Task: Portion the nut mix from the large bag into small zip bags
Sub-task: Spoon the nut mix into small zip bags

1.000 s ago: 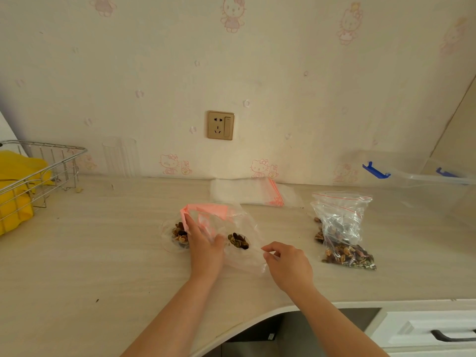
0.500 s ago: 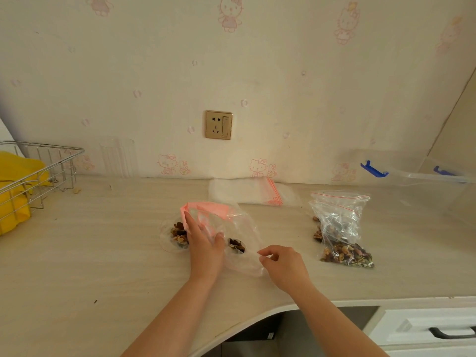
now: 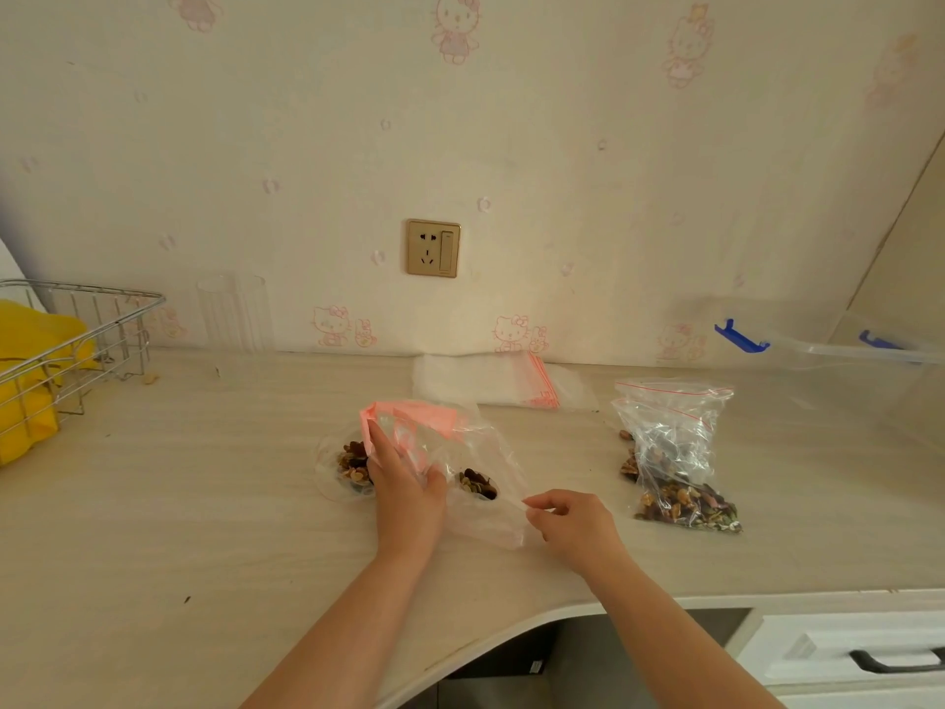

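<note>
A clear plastic bag with a pink top (image 3: 470, 447) lies on the counter's middle, a few nuts (image 3: 478, 484) inside it. My left hand (image 3: 406, 483) presses flat on this bag. My right hand (image 3: 572, 524) pinches the bag's near right corner. Left of my left hand a small clear bag of nut mix (image 3: 347, 465) lies flat, partly hidden by the hand. At the right stands a zip bag with a red strip (image 3: 675, 452), nut mix in its bottom. A stack of flat empty zip bags (image 3: 503, 386) lies by the wall.
A wire basket (image 3: 76, 340) with something yellow stands at the far left. A clear glass (image 3: 232, 314) stands by the wall. A clear plastic box with blue clips (image 3: 828, 360) sits at the far right. The counter edge curves inward in front of me; a drawer (image 3: 859, 652) lies below right.
My right hand has slid slightly right and nearer along the bag's corner. My left hand stays pressed on the bag.
</note>
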